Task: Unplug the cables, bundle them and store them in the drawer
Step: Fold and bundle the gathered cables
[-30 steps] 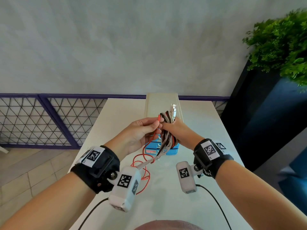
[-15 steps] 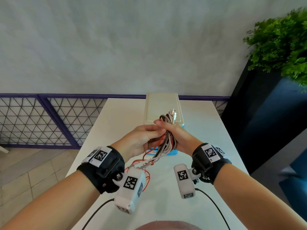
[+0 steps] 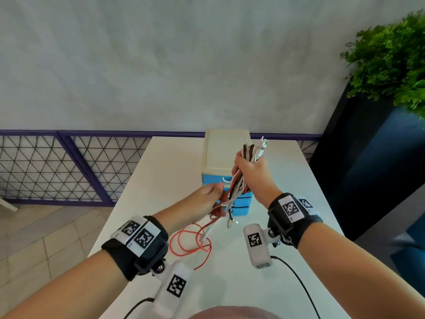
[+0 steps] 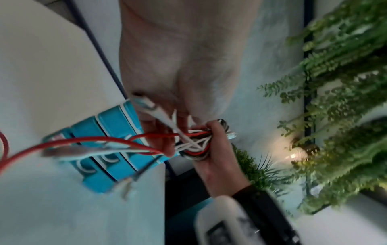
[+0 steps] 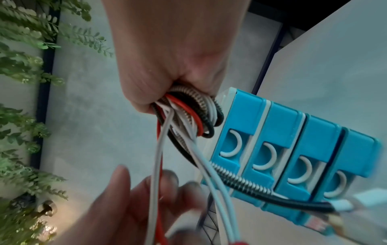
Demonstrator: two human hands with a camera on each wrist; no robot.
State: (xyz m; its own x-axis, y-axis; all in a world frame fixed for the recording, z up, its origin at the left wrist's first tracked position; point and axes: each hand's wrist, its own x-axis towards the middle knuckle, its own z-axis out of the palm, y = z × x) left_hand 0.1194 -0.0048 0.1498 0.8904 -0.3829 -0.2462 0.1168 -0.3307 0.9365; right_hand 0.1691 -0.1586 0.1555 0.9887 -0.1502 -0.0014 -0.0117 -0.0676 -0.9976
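Gripping cable bundle (image 3: pixel 249 155) in raised right hand (image 3: pixel 250 171), left hand (image 3: pixel 202 199) pinching trailing strands below

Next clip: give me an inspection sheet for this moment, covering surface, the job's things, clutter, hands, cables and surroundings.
Surface: white table, bare around the drawer unit.
Job's things: cable bundle, held upright; blue drawer unit with cream top, all four drawers look closed in the right wrist view.
Clutter: nothing seen.
Hands: right hand grips the bundle in a fist; left hand holds the loose strands below it.
Cables: red cable trails in loops on the table; white and black ends hang free below the bundle.
Surroundings: grey wall, purple mesh railing, green plant in a dark planter.
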